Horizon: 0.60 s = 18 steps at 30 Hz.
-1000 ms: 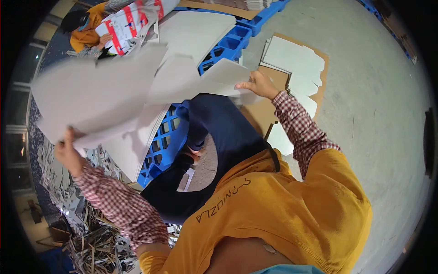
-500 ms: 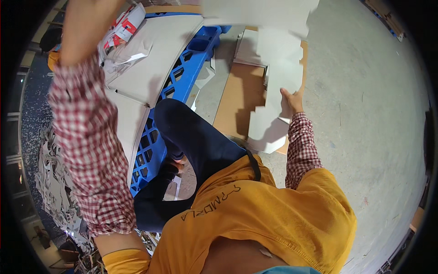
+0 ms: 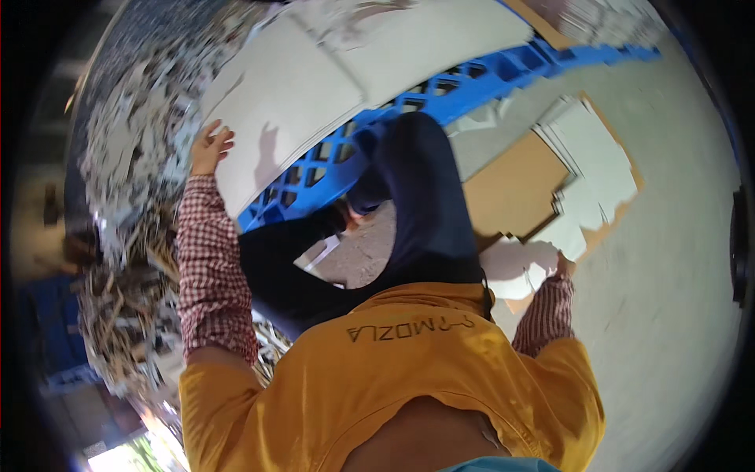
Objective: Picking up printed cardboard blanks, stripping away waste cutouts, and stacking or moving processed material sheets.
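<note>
My left hand (image 3: 212,148) is raised over the near left edge of a stack of large white card sheets (image 3: 287,82), fingers apart, holding nothing; a shadow falls on the sheets. The sheets lie on a blue plastic pallet (image 3: 326,161). My right hand (image 3: 564,265) is at the near end of a pile of white die-cut card blanks (image 3: 590,169), close to or touching its edge. Its fingers are blurred, and I cannot tell whether they grip the card. The blanks rest on brown cardboard (image 3: 515,185) on the floor.
A large heap of shredded card scraps (image 3: 145,149) lies at the left, with brown strips (image 3: 130,322) nearer me. My bent knee (image 3: 417,134) stands against the pallet's edge. Another pile of white pieces (image 3: 609,22) is at the far right. Grey concrete floor (image 3: 668,259) spreads to the right.
The view has swung left. My left hand has come back from the far side to the sheets' near left edge. The white cut card seen raised at the top is now down on the pile.
</note>
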### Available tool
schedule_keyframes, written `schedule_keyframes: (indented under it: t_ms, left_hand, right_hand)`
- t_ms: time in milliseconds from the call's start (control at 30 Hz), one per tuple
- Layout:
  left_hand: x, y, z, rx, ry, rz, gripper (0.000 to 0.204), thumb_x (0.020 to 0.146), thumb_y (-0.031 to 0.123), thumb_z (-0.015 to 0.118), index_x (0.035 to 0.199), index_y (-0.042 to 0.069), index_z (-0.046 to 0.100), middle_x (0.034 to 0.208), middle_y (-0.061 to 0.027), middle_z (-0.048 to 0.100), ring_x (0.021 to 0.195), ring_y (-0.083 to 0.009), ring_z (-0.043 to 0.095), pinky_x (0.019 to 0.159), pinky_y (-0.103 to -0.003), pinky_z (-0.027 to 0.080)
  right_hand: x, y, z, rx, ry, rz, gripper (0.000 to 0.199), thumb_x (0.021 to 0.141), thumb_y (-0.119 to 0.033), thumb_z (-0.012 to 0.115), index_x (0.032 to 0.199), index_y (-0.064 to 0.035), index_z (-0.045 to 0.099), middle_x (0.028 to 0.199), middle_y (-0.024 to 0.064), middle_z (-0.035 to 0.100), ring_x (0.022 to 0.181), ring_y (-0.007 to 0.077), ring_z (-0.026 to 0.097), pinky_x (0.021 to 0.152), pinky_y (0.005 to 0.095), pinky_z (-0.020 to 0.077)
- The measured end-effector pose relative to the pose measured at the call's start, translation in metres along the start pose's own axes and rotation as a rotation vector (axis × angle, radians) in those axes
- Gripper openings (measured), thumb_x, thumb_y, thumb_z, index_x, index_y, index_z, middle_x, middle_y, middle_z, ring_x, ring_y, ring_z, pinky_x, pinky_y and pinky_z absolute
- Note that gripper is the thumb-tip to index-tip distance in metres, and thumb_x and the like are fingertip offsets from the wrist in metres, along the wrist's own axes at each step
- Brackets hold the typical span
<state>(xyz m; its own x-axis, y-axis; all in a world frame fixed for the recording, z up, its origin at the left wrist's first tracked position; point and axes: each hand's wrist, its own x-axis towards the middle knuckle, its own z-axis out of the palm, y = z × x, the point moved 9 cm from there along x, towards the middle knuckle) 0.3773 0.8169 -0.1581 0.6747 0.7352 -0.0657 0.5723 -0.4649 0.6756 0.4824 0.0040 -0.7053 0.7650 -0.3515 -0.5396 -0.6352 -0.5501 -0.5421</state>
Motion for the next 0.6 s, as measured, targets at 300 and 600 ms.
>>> schedule_keyframes:
  t_ms: [300, 600]
  left_hand:
    - [-0.032, -0.188, 0.085, -0.231, -0.219, -0.325, 0.041, 0.073, 0.026, 0.058, 0.107, 0.007, 0.045, 0.074, -0.007, 0.059, 0.058, -0.0133, 0.055, 0.05, -0.023, 0.042]
    - [-0.067, -0.103, 0.094, 0.104, -0.304, 0.206, 0.035, 0.07, 0.021, 0.059, 0.1, 0.005, 0.05, 0.073, -0.0148, 0.058, 0.068, -0.0249, 0.058, 0.061, -0.031, 0.045]
  right_hand:
    - [-0.146, -0.503, 0.029, 0.417, -0.483, -0.713, 0.022, 0.074, -0.022, 0.056, 0.08, -0.0007, 0.06, 0.072, 0.005, 0.059, 0.064, 0.0079, 0.053, 0.053, 0.0188, 0.0402]
    - [-0.272, -0.658, 0.293, -0.328, -0.413, -1.374, 0.02, 0.066, -0.019, 0.056, 0.075, -0.0024, 0.062, 0.063, 0.0102, 0.059, 0.06, 0.0169, 0.058, 0.057, 0.0264, 0.045]
